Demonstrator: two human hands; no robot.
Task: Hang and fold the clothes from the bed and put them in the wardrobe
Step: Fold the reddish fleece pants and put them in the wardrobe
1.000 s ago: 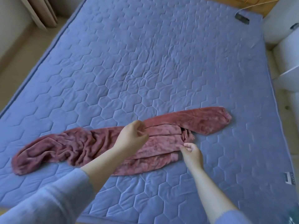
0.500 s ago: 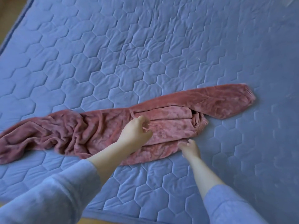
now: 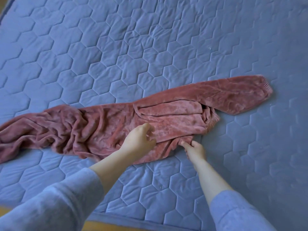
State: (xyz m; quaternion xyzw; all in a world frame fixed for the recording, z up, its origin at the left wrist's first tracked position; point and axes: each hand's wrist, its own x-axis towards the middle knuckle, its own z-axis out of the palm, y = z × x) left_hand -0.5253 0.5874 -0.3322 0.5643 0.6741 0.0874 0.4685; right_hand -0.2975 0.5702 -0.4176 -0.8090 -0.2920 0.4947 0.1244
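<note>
Red fleece garment (image 3: 180, 114) stretched across bed (image 3: 150, 47). Right hand (image 3: 195, 150) fingers pinch its near edge. Left hand (image 3: 138, 140) fingers curled on mid-fabric; grip unclear.

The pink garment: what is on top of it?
The left hand rests on the pink garment; the right hand pinches its near edge. The left hand hides whether it grips fabric.

Strip of orange-brown floor (image 3: 106, 227) along bottom edge, below mattress border.

You're in a home bedroom: a bed (image 3: 150, 39) with a blue hexagon-quilted cover fills your view, and a wood-coloured strip (image 3: 100, 227) shows just beyond its near edge.
</note>
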